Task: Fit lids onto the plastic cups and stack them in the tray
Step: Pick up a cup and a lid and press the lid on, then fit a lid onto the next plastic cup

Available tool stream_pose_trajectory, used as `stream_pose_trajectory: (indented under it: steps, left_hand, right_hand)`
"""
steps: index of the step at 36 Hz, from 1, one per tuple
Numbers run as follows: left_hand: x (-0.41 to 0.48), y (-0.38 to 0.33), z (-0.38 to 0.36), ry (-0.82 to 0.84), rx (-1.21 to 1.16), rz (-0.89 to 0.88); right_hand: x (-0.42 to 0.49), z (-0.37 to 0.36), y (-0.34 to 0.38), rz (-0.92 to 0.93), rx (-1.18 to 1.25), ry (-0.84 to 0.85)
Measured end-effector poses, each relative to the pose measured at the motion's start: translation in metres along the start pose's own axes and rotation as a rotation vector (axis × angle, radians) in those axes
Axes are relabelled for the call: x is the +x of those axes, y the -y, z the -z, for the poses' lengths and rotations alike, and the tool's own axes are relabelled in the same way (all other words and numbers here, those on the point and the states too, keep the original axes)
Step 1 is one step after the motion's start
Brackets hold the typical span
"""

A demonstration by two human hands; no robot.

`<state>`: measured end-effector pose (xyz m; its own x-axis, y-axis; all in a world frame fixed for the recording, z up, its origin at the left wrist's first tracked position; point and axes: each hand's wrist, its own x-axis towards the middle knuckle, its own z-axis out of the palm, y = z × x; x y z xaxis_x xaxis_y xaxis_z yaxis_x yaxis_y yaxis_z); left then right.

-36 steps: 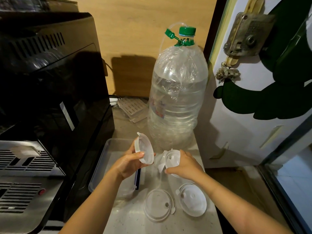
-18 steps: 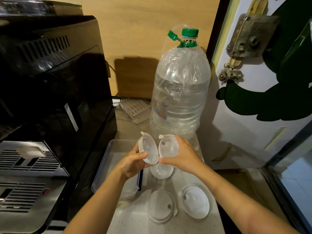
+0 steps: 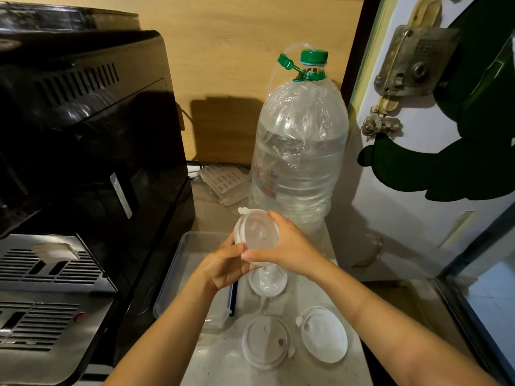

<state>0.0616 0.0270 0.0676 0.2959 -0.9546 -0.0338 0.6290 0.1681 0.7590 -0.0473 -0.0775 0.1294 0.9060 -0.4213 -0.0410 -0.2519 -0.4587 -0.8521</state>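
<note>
Two hands that held separate pieces a second ago now meet above the clear rectangular plastic tray: left hand and right hand both grip one small translucent plastic cup, lid apparently pressed on. Two more round translucent lids lie on the counter nearby; stacking comes next, I judge.

One head-worn wide-angle view looks forward and steeply down from close above a narrow counter. A black coffee machine fills nine o'clock, a large water bottle stands at twelve, and a door edges three o'clock. There is no second view.
</note>
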Motion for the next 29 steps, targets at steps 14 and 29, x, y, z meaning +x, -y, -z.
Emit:
stream_pose_trajectory:
  steps: [14,29]
  left_hand:
    - [-0.001,-0.006,-0.013,0.027,0.052,-0.028]
    - [0.000,-0.003,-0.007,-0.023,0.118,-0.005]
  right_hand:
    - [0.004,0.001,0.000,0.067,-0.006,0.016]
    - [0.004,-0.002,-0.005,0.047,0.034,0.099]
